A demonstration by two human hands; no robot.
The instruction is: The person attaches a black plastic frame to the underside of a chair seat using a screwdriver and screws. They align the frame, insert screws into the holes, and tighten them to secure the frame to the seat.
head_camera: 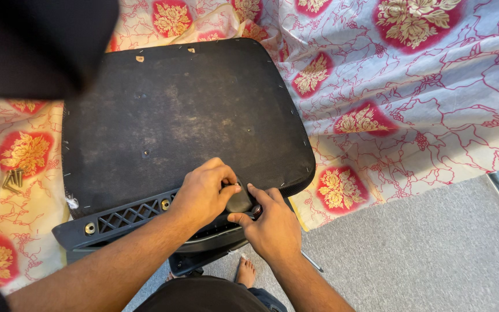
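The chair seat (186,121) lay upside down on a flowered cloth (411,98), its dark, dusty fabric underside facing up, with staples showing along the edges. A black plastic bracket (128,216) with a lattice of openings and brass-coloured screw holes ran along the seat's near edge. At the right end of this bracket sat a small black fitting (239,202), largely hidden by the fingers around it.

The left hand (203,193) was curled over the fitting from the left, fingers bent and closed onto its top. The right hand (272,225) came in from the near right, thumb and forefinger pinched together against the fitting's near side. Both hands touched it; the two hands almost met.

The seat extended far and left of the hands, so the hands worked at its near right corner. A small pile of brass-coloured screws (12,179) lay on the cloth at the far left, well apart from the hands. Grey carpet (434,254) covered the floor at the near right.
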